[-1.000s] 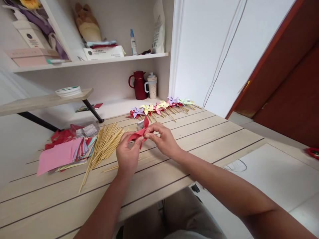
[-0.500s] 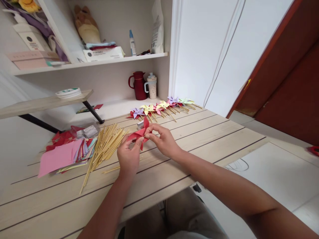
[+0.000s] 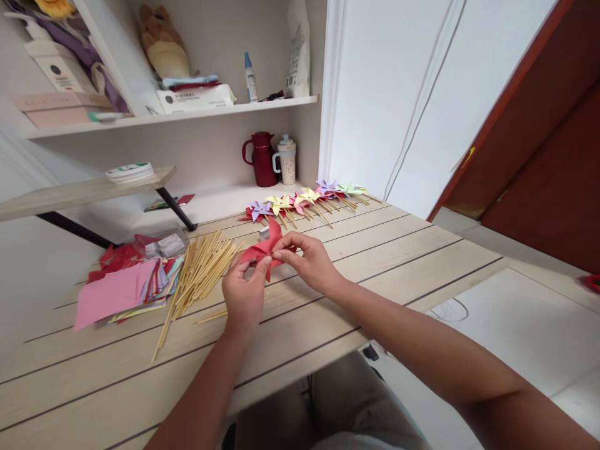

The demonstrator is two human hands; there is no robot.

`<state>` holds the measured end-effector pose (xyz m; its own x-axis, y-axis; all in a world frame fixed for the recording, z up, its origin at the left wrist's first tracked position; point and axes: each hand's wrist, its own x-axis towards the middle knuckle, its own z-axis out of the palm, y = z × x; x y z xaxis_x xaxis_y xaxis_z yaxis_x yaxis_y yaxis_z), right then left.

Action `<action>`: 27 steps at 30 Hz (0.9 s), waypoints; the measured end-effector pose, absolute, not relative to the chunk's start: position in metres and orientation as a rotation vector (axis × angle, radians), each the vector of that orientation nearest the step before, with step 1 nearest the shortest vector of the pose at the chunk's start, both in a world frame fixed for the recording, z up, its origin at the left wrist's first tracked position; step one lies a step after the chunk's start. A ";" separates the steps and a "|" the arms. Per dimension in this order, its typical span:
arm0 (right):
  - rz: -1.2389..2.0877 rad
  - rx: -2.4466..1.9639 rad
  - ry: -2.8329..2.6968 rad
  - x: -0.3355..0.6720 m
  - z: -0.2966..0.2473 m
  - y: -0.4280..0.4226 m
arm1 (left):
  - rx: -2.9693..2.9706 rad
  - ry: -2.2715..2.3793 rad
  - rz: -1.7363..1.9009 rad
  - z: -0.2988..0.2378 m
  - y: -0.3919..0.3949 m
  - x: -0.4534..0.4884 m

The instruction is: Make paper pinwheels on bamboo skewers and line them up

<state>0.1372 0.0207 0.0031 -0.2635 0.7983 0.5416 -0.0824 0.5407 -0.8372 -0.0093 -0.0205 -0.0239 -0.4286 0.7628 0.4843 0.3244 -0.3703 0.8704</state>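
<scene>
Between my hands, above the table, is a red paper pinwheel (image 3: 274,232) with its blades folded out. My left hand (image 3: 244,287) pinches its left side near the centre, thumb on top. From the right, my right hand (image 3: 309,259) closes thumb and forefinger at the pinwheel's middle; anything small between those fingertips is hidden. Just behind the pinwheel sits a small whitish box (image 3: 264,232), partly covered. A loose pile of thin wooden sticks (image 3: 201,269) lies left of my left hand, and another stick or two (image 3: 212,317) rest beside my wrist.
Coloured paper sheets (image 3: 112,290) and red paper in clear plastic (image 3: 119,259) lie at the left. Finished pinwheels on sticks (image 3: 307,197) line the table's back edge. Behind them stand a dark red jug (image 3: 264,161) and a speckled cup (image 3: 287,162). A small raised shelf (image 3: 84,192) is at far left.
Both hands stay closed on the red pinwheel, which has turned slightly so its blades face up more. The view has shifted a little.
</scene>
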 end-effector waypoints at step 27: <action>0.921 -0.598 -1.609 0.137 -0.003 0.023 | 1.370 1.543 1.853 -0.021 -0.021 -0.008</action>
